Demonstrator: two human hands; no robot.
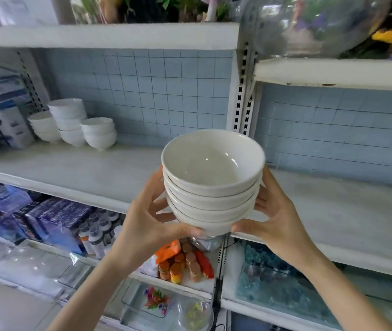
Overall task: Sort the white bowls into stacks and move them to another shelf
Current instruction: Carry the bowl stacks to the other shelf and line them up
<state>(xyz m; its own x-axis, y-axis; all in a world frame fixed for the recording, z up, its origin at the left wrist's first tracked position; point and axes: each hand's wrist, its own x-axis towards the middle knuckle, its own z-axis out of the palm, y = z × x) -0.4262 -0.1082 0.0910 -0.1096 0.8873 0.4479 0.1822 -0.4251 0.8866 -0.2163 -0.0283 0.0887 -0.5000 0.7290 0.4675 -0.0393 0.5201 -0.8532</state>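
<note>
Now both hands cup a stack of white bowls (211, 185) in mid-air before the shelf (70, 173): left hand (152, 216) and right hand (276, 218) curl around its sides, thumbs underneath.

More bowl stacks (70, 124) stand far left on the shelf.

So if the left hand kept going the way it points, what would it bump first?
The stack. The left hand grips its side, so nothing lies between them. Past the stack it would probably reach the shelf, though depth is hard to judge here.

Bare forearms (99, 283), left hand (150, 212), right hand (279, 212)
</note>
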